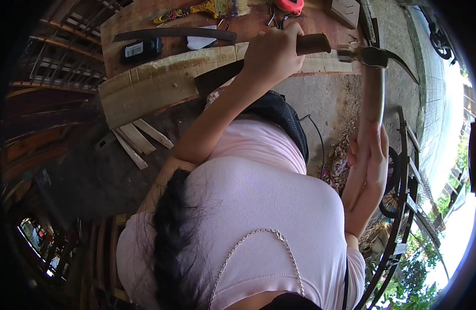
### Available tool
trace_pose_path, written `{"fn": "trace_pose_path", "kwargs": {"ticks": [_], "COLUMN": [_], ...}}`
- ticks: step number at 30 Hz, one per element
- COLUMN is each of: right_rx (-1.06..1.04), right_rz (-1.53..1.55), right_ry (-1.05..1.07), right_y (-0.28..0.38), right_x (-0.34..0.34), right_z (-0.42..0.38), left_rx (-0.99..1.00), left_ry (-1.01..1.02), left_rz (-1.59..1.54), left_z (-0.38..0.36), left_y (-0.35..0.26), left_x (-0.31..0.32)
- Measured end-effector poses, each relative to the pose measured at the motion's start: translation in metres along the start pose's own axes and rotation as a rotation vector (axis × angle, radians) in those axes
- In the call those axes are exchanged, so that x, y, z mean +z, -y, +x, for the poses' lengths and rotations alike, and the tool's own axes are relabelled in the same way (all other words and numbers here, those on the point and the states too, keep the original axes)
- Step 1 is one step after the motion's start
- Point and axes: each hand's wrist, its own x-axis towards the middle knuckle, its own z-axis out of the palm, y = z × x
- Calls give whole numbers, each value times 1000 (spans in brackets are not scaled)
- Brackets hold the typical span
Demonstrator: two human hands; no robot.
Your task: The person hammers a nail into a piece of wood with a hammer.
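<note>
My left hand (274, 54) is closed around a chisel. Its dark flat blade (220, 77) points left and lies over the near edge of a pale wooden plank (160, 82). The chisel's wooden handle (313, 44) sticks out to the right of my fist. My right hand (369, 152) grips the wooden handle of a claw hammer (373, 93). Just right of the chisel handle's end is the hammer head (369, 56), its striking face turned toward it with a small gap. The claw curves away to the right.
On the workbench (150, 13) lie a yellow-handled paintbrush (201, 9), a dark flat strip (170, 33), a black item with a barcode label (141, 50), a red tape measure (289, 6), nails and a wood block (344, 11). Wood offcuts (137, 138) lie lower left. A metal frame (403, 196) stands right.
</note>
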Motion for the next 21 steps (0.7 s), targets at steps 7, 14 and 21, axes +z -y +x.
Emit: {"fn": "trace_pose_path", "kwargs": {"ticks": [7,14,21], "right_rx": [-65,-110,3], "right_rz": [70,88,-51], "right_ry": [-41,-109,110], "right_y": [-3,6,-10], "right_x": [8,-5,10], "right_z": [-2,-4,-1], "left_rx": [-22,-60,-27], "left_ry": [2,11,49], "left_rz": [-54,4,33], "left_z": [-1,-5,-8], "left_y": [1,7,16], "left_x": [-7,-8,2]}}
